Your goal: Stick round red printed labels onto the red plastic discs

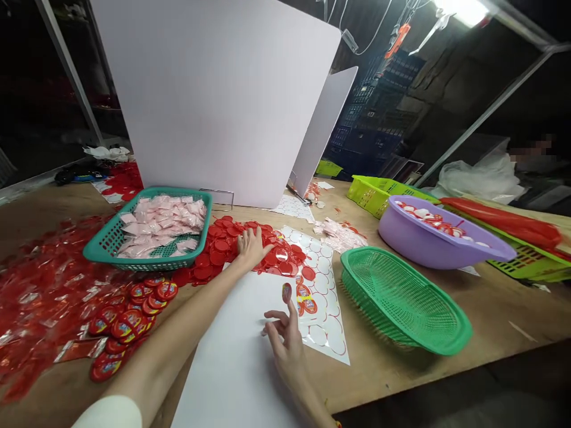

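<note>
**Disc:** the small printed disc point(286, 292) stands at your right fingertip, just above the white board point(223, 368). It looks light, thin and likely to flex, so take it by its rim and keep the face free.
**Right hand:** your right hand point(288, 345) is half open, fingers point(272, 316) parted and curled. I cannot tell whether the disc is pinched or clinging to the fingertip.
**Left hand:** your left hand point(252, 248) is spread flat, palm down, pressing on the red discs point(218, 249) at the board's far edge.
**Arms:** both reach forward, the left crossing low above the board's left side.
**Beside the board:** to its right lies a die-cut sheet point(323, 291); to its left, printed discs point(129, 324) overlap in a heap, with red film scraps point(44, 297) beyond.
**Past the board:** a teal basket point(102, 249) holds pink sachets point(160, 223). To the right sit a green basket point(446, 339), a purple basin point(428, 238) and a lime crate point(375, 196).
</note>
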`<state>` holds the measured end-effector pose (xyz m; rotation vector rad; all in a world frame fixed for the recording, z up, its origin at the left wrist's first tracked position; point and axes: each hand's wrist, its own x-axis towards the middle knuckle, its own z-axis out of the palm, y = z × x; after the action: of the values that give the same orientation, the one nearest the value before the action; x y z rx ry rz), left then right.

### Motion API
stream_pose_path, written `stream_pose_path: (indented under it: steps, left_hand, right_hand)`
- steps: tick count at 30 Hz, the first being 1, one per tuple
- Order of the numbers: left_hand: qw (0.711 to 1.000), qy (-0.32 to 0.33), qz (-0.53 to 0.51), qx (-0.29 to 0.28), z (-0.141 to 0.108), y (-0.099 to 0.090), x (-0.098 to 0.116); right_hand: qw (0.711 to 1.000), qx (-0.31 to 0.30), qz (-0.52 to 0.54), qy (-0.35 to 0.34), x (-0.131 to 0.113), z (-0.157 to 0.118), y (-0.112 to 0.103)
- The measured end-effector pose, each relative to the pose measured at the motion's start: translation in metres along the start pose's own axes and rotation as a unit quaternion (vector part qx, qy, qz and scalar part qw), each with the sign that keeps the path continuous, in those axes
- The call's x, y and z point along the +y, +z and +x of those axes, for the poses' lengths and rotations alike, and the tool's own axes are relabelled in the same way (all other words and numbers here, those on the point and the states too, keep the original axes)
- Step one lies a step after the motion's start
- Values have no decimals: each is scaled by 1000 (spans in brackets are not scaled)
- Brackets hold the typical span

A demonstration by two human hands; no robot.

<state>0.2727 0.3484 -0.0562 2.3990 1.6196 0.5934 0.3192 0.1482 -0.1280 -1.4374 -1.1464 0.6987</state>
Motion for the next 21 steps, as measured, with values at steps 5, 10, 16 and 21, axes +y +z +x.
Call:
stream_pose_path:
  steps: [5, 10, 16, 21]
  left_hand:
    - [1000, -3, 0, -10, 18, 5, 1]
    - [997, 47, -54, 16, 6, -28, -18]
    - [983, -8, -175, 58, -4, -59, -44]
    - [956, -34, -289, -20, -44, -42, -53]
  right_hand:
    - [998, -6, 60, 21, 16, 0, -10]
    - [993, 21, 112, 25, 18, 4, -8]
    - [999, 18, 22, -32, 7, 5, -7]
    - [998, 32, 51, -24, 7, 6, -12]
